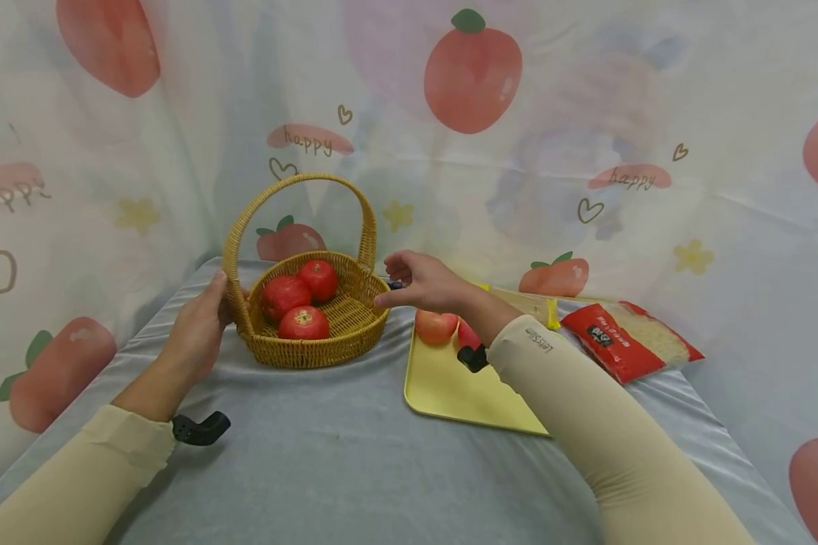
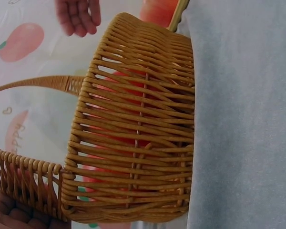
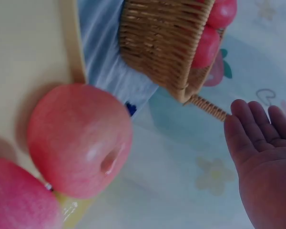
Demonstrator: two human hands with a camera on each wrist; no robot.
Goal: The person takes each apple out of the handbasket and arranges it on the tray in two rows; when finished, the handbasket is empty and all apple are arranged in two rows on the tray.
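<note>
A wicker basket (image 1: 313, 352) with a tall arched handle stands at the left of the table. Three red apples (image 1: 304, 323) lie in its left half. My left hand (image 1: 194, 329) grips the basket at the left foot of its handle, thumb in front and fingers behind, as the left wrist view also shows. Just off the basket's right rim, my right hand (image 1: 426, 281) hovers with loosely bent fingers and nothing in them. In the right wrist view its palm (image 3: 271, 176) appears bare, beside the far end of the handle.
Right of the basket is a yellow tray (image 1: 463, 401) bearing a pinkish apple (image 3: 81, 140) and a redder apple (image 3: 19, 195), partly behind my right forearm. A red food packet (image 1: 627, 341) lies at the tray's right. A printed curtain (image 1: 395, 151) hangs behind the cloth-covered table (image 1: 341, 462).
</note>
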